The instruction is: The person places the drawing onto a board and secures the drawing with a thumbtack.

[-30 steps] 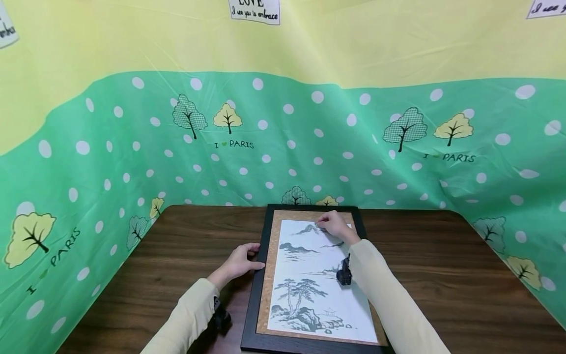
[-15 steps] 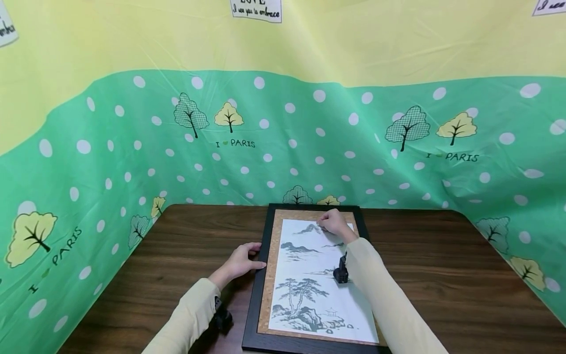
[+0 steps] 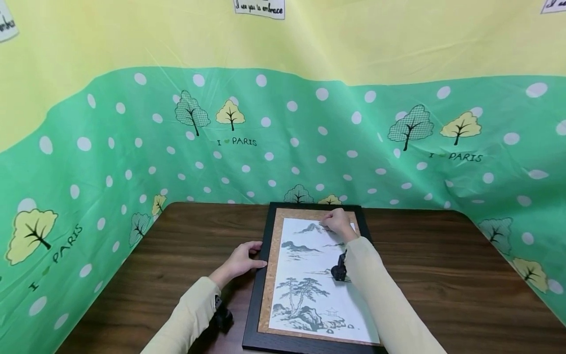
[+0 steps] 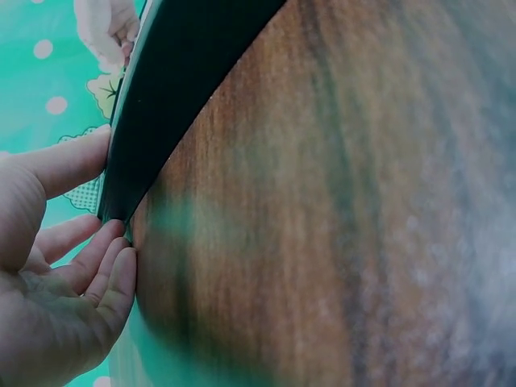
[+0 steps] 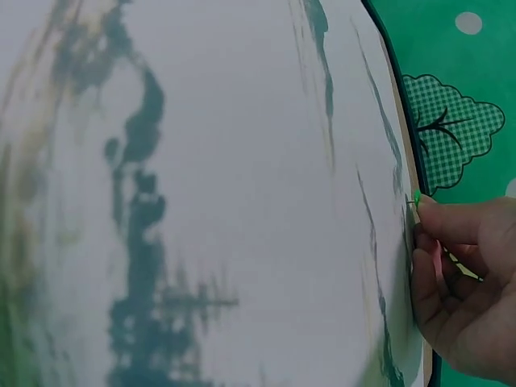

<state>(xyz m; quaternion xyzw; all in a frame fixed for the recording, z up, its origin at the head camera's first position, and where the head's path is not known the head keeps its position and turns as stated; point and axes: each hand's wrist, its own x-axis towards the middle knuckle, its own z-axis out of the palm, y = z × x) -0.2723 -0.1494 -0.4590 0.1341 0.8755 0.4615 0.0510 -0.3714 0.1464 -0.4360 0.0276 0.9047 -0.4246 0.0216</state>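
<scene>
A black-framed cork board (image 3: 265, 295) lies on the table with a white sheet of ink landscape art (image 3: 300, 265) on it. My right hand (image 3: 338, 222) is over the sheet's top edge. In the right wrist view, its thumb and forefinger pinch a small green push pin (image 5: 417, 197), needle toward the sheet. A bit of pink (image 5: 438, 260) shows among the curled fingers of that hand. My left hand (image 3: 240, 259) rests against the board's left side. In the left wrist view, its thumb and fairly straight fingertips (image 4: 117, 230) touch the black frame (image 4: 161, 89).
The brown wooden table (image 3: 433, 265) extends on both sides of the board. A green and yellow printed curtain (image 3: 265, 123) hangs behind and along the sides. The board's far end is close to the table's back edge. Black wrist cameras (image 3: 223, 318) sit on both arms.
The head view has shifted slightly. My right wrist has tilted a little to the left, while its fingers stay at the sheet's top edge. The left hand keeps its place at the frame.
</scene>
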